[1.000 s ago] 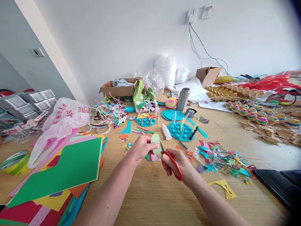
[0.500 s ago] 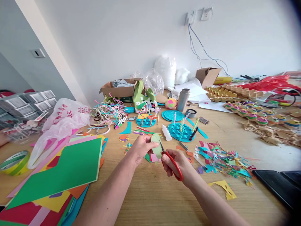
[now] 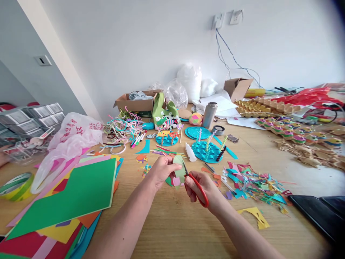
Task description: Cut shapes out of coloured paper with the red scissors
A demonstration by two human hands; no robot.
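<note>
Between finger and thumb, my left hand (image 3: 162,169) pinches a small piece of light green paper (image 3: 179,169). My right hand (image 3: 198,185) is closed around the red handles of a pair of scissors (image 3: 198,186). The blades meet the right edge of the green paper; how far they are parted is hard to make out. Under the paper, pink and green scraps (image 3: 176,181) lie on the table. Just beyond my hands stand a white glue bottle (image 3: 191,152), lying tilted, and a blue egg-carton base (image 3: 206,152) with twisted pipe cleaners standing in it.
Coloured paper sheets (image 3: 67,190) are stacked at the left, by a roll of tape (image 3: 16,186). Paper scraps (image 3: 258,185) and a yellow offcut (image 3: 256,217) lie at the right. Farther back are a steel flask (image 3: 210,115), pipe cleaners (image 3: 124,126) and painted egg cartons (image 3: 302,131).
The green paper has a slightly different outline at its top right edge beside the blades. Both hands stay in nearly the same place and keep their holds.
</note>
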